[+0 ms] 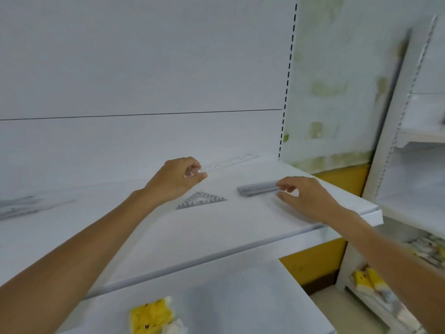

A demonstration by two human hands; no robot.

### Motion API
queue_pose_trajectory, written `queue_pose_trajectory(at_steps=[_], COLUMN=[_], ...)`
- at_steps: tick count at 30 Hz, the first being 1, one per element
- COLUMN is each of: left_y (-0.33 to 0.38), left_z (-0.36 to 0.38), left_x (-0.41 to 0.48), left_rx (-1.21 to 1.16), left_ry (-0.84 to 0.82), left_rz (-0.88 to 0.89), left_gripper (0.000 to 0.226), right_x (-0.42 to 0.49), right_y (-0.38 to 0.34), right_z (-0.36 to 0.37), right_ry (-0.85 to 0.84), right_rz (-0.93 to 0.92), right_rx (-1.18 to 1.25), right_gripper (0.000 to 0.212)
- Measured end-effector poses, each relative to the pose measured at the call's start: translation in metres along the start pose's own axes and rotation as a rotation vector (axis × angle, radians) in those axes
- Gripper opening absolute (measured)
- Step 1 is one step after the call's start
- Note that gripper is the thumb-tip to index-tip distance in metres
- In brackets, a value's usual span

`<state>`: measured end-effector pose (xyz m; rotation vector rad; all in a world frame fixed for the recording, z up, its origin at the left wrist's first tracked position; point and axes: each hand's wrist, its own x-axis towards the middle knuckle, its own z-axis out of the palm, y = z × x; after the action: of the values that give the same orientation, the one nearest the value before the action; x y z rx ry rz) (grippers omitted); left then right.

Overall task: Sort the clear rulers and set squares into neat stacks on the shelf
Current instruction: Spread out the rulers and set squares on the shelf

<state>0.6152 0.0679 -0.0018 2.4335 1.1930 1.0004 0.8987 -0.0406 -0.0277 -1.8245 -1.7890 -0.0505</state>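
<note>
On the white shelf [216, 237], my left hand [178, 177] pinches the near end of a clear ruler [231, 162] that stretches away toward the back right corner. A stack of clear rulers [257, 188] lies to the right, and my right hand [305, 194] touches its right end with loosely curled fingers. A stack of clear set squares [201, 200] lies between the two hands, just in front of my left hand. More clear rulers [19, 207] lie blurred at the far left of the shelf.
A lower shelf [216, 297] holds a yellow packet [151, 314]. The upright with slots [287, 80] marks the shelf's right end. Another shelving unit [409, 165] stands to the right, with yellow items [368, 280] low down.
</note>
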Motion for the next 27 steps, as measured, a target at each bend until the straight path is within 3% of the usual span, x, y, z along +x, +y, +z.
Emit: queue_pose_trajectory(at_steps=[5,16,27], left_y=[0.034,0.071,0.073], left_z=[0.047,0.111,0.127], left_x=[0.029,0.070,0.078], left_rx=[-0.049,-0.018,0.017], left_ry=[-0.034,-0.177,-0.241], left_rz=[0.031,0.059,-0.016], left_gripper=[0.023,0.032,0.036], right_x=[-0.014,-0.019,-0.019], right_y=[0.039,0.056,0.058], right_z=[-0.012,-0.001,-0.001], right_ry=[-0.021,0.039,0.048], right_rz=[0.118,0.019,0.028], right_rx=[-0.020,-0.088,-0.059], right_gripper=[0.022,0.025,0.026])
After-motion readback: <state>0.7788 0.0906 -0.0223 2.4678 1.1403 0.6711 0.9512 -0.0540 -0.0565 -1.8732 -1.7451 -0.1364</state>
